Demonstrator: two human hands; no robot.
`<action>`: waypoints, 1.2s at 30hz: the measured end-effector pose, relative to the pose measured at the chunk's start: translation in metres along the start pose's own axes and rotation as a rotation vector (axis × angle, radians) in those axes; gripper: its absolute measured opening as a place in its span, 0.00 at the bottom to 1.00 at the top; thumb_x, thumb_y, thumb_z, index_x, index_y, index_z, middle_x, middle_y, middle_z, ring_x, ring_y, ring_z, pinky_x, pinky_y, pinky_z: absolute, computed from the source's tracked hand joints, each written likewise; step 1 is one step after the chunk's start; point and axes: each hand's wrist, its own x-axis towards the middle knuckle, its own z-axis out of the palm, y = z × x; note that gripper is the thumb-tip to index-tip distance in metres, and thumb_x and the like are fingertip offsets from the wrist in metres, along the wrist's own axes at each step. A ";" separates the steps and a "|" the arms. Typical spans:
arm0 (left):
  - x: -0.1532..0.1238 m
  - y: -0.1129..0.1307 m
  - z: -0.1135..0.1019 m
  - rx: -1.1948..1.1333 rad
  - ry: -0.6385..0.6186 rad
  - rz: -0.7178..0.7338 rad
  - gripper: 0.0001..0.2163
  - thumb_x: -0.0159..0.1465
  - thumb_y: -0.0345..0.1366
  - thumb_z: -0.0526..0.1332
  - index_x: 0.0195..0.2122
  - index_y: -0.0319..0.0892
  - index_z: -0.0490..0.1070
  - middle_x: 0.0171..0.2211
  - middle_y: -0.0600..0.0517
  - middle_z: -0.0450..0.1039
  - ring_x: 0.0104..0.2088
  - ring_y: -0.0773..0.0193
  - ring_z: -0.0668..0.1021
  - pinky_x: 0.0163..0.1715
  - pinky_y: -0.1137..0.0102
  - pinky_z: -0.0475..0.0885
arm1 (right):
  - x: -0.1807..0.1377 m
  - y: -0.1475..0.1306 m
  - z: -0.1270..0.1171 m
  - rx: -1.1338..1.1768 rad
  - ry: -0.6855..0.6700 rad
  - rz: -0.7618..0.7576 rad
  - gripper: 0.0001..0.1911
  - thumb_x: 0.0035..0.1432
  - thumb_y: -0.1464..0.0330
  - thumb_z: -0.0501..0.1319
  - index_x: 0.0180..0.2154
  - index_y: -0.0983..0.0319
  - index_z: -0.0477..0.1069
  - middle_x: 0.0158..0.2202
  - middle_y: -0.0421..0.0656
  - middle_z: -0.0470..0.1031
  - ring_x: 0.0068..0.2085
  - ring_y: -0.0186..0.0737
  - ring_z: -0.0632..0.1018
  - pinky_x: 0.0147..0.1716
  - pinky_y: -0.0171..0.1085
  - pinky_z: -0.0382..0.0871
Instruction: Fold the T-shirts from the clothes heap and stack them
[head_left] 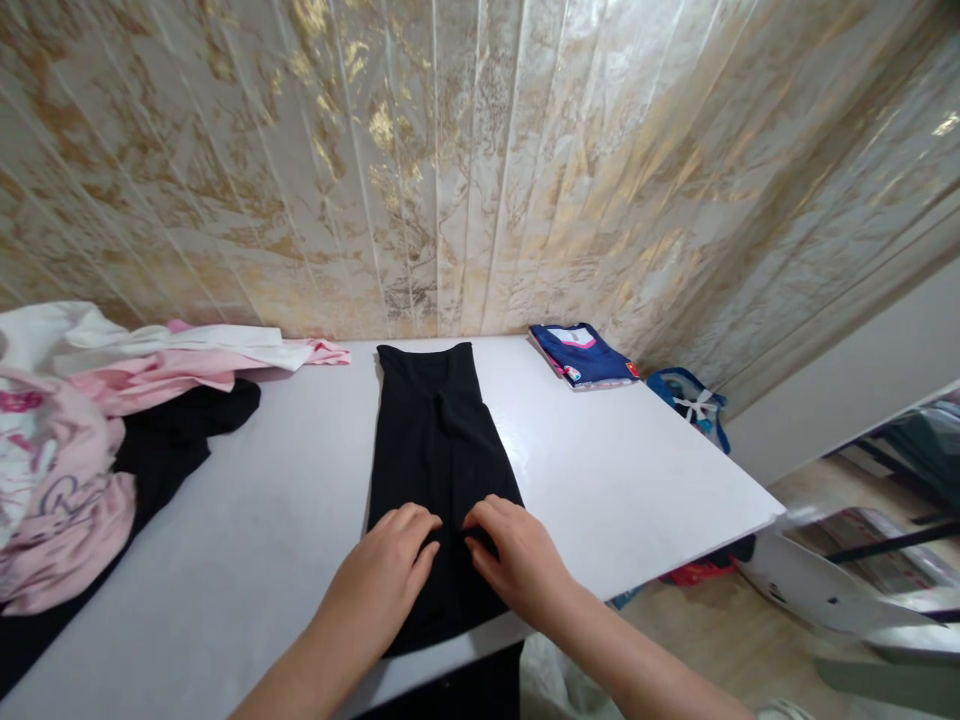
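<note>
A long black garment lies flat down the middle of the white table, its near end hanging over the front edge. My left hand rests palm down on its near part, fingers together and laid flat. My right hand lies just beside it on the same cloth, fingers slightly curled and pressing down. Neither hand holds anything up.
A heap of pink, white and black clothes covers the table's left side. A folded blue garment sits at the far right corner. A blue bag is wedged behind the table by the wall. Floor and furniture lie to the right.
</note>
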 end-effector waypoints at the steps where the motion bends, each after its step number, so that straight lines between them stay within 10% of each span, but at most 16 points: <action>1: -0.005 -0.001 0.003 0.004 0.004 0.000 0.11 0.64 0.34 0.54 0.43 0.48 0.73 0.44 0.50 0.74 0.45 0.57 0.75 0.48 0.62 0.70 | -0.002 0.000 0.005 -0.034 -0.011 -0.001 0.09 0.56 0.75 0.59 0.38 0.57 0.68 0.35 0.40 0.72 0.38 0.39 0.73 0.37 0.36 0.64; 36: -0.057 -0.006 0.026 0.093 0.125 0.112 0.06 0.64 0.32 0.58 0.42 0.45 0.69 0.51 0.49 0.70 0.54 0.56 0.72 0.54 0.57 0.70 | -0.031 -0.016 0.018 -0.079 -0.068 -0.088 0.11 0.57 0.76 0.61 0.42 0.58 0.70 0.40 0.41 0.72 0.41 0.41 0.70 0.40 0.39 0.59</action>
